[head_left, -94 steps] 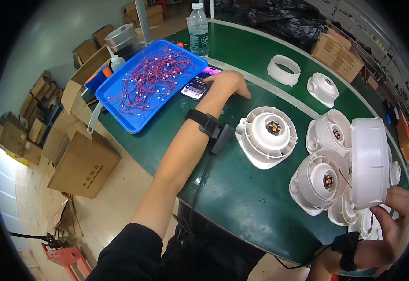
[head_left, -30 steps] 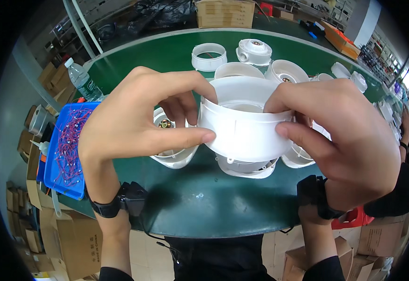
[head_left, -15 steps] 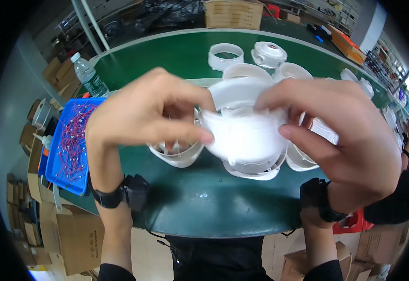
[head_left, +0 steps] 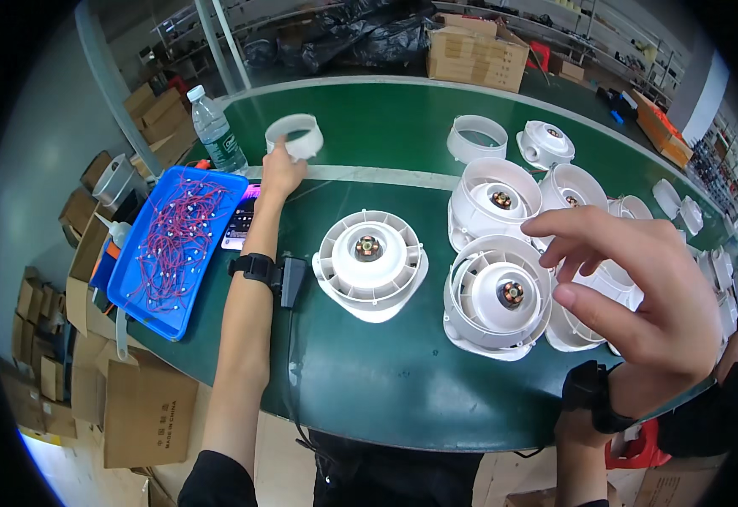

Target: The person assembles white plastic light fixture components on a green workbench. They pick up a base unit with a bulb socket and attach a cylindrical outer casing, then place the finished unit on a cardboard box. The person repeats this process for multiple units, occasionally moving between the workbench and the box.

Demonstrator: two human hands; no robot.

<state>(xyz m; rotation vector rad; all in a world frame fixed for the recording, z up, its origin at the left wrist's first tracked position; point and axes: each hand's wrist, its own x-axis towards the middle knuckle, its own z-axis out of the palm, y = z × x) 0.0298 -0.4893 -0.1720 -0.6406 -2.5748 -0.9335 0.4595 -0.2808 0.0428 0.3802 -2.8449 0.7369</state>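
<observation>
My left hand [head_left: 284, 173] is stretched far across the bench, its fingers closed on the near rim of a white plastic ring [head_left: 312, 145]. At the right, my right hand [head_left: 631, 291] is raised with its fingers curved apart and nothing between them. It is nearest to a white round housing [head_left: 485, 317] with a collar around its finned middle and copper-coloured parts at its centre. Another white finned housing [head_left: 370, 283], with no collar around it, stands alone in the middle. Several similar housings [head_left: 487, 211] are grouped behind and partly under my right hand.
A blue tray [head_left: 185, 325] of red wires with white connectors sits at the left, with a phone [head_left: 240, 221] and a water bottle [head_left: 217, 133] close by. Farther back are another white ring [head_left: 462, 148] and a domed housing [head_left: 546, 144]. Cardboard boxes [head_left: 151, 414] stand below the left edge.
My hands have parted from the blurred white piece they held together. The left has gone far left to the ring; the right has opened. The view has shifted, with the housings now farther right.
</observation>
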